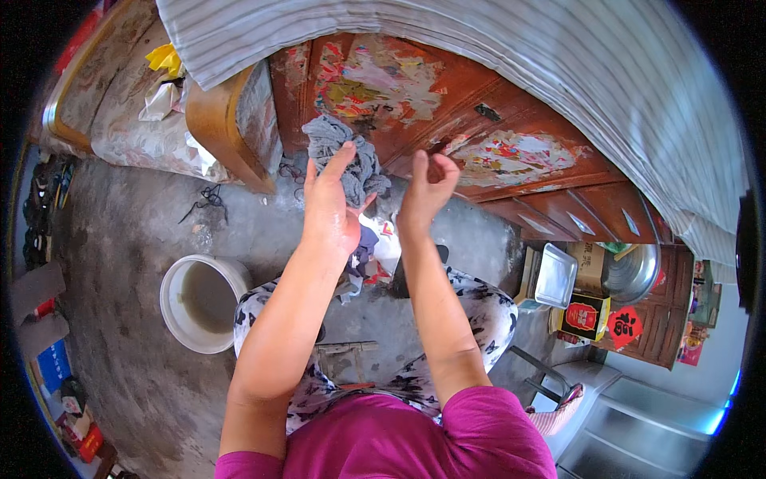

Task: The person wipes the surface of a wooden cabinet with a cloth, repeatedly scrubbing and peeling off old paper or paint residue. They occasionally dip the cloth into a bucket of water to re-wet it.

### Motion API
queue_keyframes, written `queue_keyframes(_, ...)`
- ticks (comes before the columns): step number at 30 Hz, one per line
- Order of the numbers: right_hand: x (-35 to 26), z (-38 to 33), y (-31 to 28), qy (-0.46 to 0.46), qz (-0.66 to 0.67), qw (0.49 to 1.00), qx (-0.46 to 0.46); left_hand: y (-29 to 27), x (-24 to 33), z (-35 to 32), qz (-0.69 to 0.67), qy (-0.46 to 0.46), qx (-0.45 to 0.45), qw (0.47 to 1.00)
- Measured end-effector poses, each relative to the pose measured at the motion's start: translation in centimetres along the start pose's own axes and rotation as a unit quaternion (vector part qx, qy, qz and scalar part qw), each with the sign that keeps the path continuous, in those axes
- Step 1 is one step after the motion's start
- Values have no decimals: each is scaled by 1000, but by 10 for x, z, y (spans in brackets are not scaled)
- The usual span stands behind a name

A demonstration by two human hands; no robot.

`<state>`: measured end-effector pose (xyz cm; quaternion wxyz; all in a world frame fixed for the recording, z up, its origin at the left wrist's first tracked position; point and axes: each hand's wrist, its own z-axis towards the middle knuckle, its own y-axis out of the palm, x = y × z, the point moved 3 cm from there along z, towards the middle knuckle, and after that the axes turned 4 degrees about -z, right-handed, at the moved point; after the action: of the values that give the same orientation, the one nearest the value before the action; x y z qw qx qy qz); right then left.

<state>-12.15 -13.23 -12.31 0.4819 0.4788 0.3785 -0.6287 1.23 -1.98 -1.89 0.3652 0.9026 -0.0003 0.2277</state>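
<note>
My left hand [329, 209] is wrapped round a crumpled grey cloth [343, 152], raised in front of the brown wooden cabinet door [383, 88]. To its right my right hand [428, 188] hangs apart from the cloth, thumb and fingers curled in, with nothing visible in them. Below and between my forearms, dark blue and white fabric [365, 243] shows, partly hidden by my left arm.
A white bucket [169, 307] of cloudy grey water stands on the concrete floor [120, 263] at left. A patterned sofa [136, 132] is at far left. Striped fabric [447, 24] drapes over the cabinet. Boxes [581, 315] and a metal tray [556, 275] sit at right.
</note>
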Motion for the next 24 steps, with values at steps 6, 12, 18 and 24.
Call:
queue_keyframes(6, 8, 51, -28, -83, -123, 989, 14, 1, 0, 8, -1, -6, -14, 1000)
queue_keyframes(12, -10, 49, -14, -144, -303, 942, 19, -4, -2, 12, -6, -8, -25, 1000)
queue_keyframes(18, -7, 47, -15, -143, -312, 937, 68, -1, -2, 7, -12, -5, -29, 999)
queue_keyframes(24, 9, 50, -29, -113, -223, 967, 47, 3, -1, 3, -6, -10, -33, 999)
